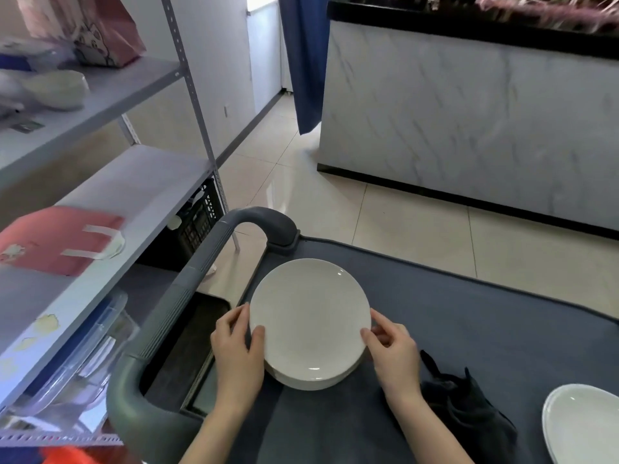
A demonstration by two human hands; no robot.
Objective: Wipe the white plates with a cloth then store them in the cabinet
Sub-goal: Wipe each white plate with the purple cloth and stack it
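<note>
A stack of white plates sits on the dark grey cart top. My left hand grips the stack's left rim, thumb on the top plate. My right hand grips the right rim the same way. A dark cloth lies crumpled on the cart just right of my right wrist, touched by neither hand. Another white plate stack is cut off at the lower right corner.
A grey metal shelf unit stands at the left with a pink bag, bowls and clear plastic containers. The cart's grey handle curves between shelf and plates. A marble-fronted counter stands across the tiled floor.
</note>
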